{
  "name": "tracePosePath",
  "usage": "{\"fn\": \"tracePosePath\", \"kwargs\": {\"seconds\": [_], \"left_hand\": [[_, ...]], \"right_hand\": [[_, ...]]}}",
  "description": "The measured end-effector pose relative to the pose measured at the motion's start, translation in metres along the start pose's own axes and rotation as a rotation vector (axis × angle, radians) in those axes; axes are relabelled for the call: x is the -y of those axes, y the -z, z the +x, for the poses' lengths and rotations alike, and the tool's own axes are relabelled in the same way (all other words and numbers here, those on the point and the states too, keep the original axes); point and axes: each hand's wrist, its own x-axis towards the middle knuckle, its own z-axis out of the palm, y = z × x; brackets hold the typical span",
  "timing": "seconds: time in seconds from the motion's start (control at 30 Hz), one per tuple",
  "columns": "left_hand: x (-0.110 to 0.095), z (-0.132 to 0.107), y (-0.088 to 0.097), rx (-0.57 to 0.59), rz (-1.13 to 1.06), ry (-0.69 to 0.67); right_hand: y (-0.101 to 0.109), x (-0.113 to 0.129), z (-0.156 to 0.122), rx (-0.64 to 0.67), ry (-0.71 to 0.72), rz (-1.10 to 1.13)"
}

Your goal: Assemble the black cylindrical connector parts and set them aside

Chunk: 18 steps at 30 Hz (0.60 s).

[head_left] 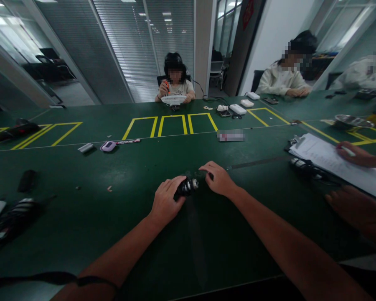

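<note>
Near the middle of the green table, my left hand [168, 198] is wrapped around a short black cylinder [185, 187] with pale bands. Its silvery metal end points right, and the exact kind is not clear. Part of the cylinder is hidden by my fingers. Just right of that metal end, my right hand [218, 177] hovers over or rests on the table, its index finger stretched toward the left. I see nothing in the right hand, and a small gap separates it from the cylinder.
The green table [128, 234] bears yellow tape outlines. A lilac gadget [108, 146] and a silver piece [86, 148] lie beyond my left hand. Dark bundles [14, 217] sit at left. A co-worker's hand [352, 154] writes on a clipboard [341, 163] at right; others sit opposite.
</note>
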Motion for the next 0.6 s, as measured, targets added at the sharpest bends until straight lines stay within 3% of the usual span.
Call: {"fn": "tracePosePath", "kwargs": {"seconds": [0.23,0.6], "left_hand": [[0.003,0.0,-0.003,-0.039,-0.036,0.018],[-0.001,-0.001,-0.005,-0.022,-0.148,0.031]], "right_hand": [[-0.005,0.029,-0.003,0.185,0.163,0.161],[-0.024,0.03,-0.003,0.101,0.115,0.272]]}}
